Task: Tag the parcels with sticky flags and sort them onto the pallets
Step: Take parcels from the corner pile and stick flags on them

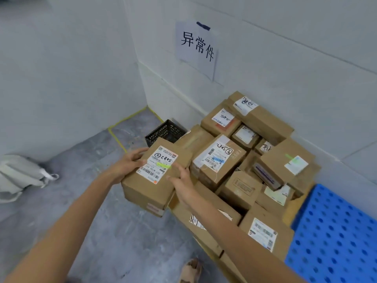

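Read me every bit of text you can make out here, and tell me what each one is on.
"异常件": paper sign on the wall.
"50822", apparently, handwritten: label on the held box.
"5082", handwritten: label on a stacked box.
All other print and barcodes: too small or blurred.
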Demonstrator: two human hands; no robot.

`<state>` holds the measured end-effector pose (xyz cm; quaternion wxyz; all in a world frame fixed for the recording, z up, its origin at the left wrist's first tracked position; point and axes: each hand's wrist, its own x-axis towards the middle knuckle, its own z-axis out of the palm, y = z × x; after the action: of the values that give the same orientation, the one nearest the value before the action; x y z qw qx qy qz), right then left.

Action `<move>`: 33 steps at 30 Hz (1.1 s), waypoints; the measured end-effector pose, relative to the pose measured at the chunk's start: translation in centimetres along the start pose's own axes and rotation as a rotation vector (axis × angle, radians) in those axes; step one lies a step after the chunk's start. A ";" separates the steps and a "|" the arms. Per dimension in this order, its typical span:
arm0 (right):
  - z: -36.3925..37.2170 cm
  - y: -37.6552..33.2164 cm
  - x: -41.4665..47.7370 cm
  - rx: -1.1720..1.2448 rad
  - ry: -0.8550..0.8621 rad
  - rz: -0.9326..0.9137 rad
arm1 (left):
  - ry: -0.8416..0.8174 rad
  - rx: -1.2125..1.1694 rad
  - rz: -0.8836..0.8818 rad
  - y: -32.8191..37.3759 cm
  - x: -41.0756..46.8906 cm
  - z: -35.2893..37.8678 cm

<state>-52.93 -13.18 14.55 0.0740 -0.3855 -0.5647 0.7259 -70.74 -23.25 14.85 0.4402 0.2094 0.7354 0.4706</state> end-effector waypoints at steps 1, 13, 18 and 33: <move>0.3 0.5 0.8 0.013 0.017 0.040 | -0.040 0.017 -0.013 -0.6 1.2 -0.2; -1.1 3.0 3.7 0.093 -0.021 0.311 | -0.156 0.118 -0.059 -6.1 7.2 1.6; -1.7 4.6 4.8 0.013 0.039 0.315 | -0.158 0.266 -0.012 -5.4 7.6 2.4; -15.7 -3.9 4.3 -0.139 0.592 0.188 | -0.065 0.654 0.422 3.9 11.2 13.3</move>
<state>-47.08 2.47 14.91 0.1414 -0.6347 -0.5290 0.5453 -65.85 -6.57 10.95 0.2668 0.5003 0.7730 0.2847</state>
